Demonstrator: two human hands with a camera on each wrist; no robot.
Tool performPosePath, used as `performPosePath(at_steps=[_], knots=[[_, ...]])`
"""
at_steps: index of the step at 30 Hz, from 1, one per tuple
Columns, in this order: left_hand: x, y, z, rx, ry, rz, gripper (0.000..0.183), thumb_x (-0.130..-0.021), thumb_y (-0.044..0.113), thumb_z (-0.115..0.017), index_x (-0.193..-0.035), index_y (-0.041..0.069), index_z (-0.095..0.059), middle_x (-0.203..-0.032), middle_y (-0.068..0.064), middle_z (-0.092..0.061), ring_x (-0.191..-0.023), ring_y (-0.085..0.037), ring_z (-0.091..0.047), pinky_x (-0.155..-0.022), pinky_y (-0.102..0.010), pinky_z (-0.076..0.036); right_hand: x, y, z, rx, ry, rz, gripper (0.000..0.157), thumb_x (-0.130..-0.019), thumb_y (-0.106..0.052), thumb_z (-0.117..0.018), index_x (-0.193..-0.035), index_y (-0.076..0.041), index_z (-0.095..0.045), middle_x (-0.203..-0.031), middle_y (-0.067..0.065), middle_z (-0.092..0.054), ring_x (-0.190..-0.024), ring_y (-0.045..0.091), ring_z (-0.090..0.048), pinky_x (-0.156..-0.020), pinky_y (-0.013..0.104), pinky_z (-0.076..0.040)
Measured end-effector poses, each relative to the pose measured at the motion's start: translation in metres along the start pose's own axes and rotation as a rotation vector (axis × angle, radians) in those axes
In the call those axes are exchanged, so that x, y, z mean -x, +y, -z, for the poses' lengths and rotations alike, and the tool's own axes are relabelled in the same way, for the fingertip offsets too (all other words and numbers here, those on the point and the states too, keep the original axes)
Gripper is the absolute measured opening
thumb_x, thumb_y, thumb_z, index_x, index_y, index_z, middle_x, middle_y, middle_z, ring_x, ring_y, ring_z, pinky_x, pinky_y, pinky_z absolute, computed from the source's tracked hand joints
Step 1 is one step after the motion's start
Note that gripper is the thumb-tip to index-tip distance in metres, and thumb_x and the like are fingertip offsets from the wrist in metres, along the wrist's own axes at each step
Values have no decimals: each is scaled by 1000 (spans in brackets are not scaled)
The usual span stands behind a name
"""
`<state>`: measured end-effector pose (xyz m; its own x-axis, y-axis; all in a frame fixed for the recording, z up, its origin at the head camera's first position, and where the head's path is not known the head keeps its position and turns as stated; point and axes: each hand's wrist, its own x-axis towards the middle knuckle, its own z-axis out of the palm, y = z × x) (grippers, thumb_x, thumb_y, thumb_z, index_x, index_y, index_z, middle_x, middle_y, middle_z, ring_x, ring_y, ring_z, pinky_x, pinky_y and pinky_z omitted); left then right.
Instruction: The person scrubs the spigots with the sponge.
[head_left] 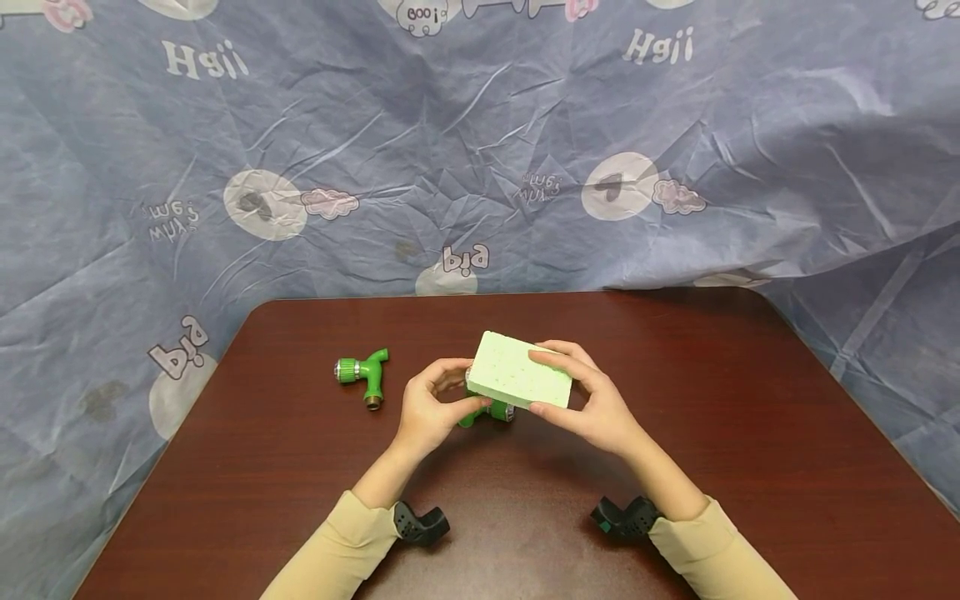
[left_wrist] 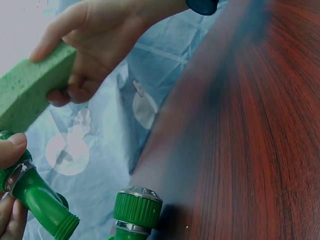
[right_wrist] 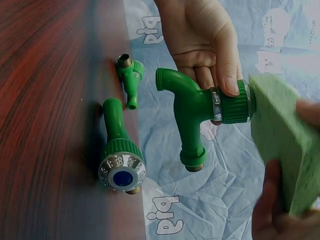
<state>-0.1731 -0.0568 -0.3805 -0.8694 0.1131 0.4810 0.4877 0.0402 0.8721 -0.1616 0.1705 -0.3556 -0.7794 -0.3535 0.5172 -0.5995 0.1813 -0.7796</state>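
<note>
My left hand (head_left: 423, 408) grips a green plastic faucet (right_wrist: 189, 115) by its ribbed knob, thumb on top. The faucet's curved spout and threaded inlet stick out past the fingers. In the head view it is mostly hidden behind the sponge. My right hand (head_left: 603, 404) holds a light green block-shaped sponge (head_left: 517, 371) between thumb and fingers. In the right wrist view, one face of the sponge meets the end of the knob. Below the hands, a second green faucet (right_wrist: 121, 150) with a silver cap lies on the table.
A third green faucet (head_left: 370, 371) lies to the left on the dark red-brown table (head_left: 300, 500). Behind the table hangs a wrinkled blue-grey printed cloth (head_left: 420, 150). Black wrist devices (head_left: 422, 525) are worn at both sleeves.
</note>
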Motion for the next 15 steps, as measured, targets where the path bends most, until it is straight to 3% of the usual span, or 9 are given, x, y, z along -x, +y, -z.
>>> performPosePath(at_steps=[6, 11, 15], knots=[[-2, 0, 0, 12, 22, 14, 43, -64, -13, -79, -103, -12, -62, -99, -24, -66, -90, -28, -65, -82, -49, -51, -2, -2, 1, 70, 137, -29, 54, -74, 12, -72, -125, 7, -53, -132, 23, -42, -112, 11, -46, -82, 15, -41], [-1, 0, 1, 3, 14, 23, 43, -64, -14, -78, -104, -11, -62, -101, -24, -66, -91, -26, -66, -83, -51, -50, -1, -2, -1, -24, 23, 30, 56, -71, 18, -70, -123, 12, -51, -131, 25, -41, -113, 15, -47, -80, 18, -45], [0, 0, 1, 3, 7, 13, 43, -65, -14, -78, -105, -11, -62, -101, -24, -66, -91, -23, -66, -82, -52, -50, 0, -2, -4, -12, -31, 51, 56, -70, 16, -72, -123, 12, -52, -130, 25, -41, -115, 19, -45, -82, 20, -44]])
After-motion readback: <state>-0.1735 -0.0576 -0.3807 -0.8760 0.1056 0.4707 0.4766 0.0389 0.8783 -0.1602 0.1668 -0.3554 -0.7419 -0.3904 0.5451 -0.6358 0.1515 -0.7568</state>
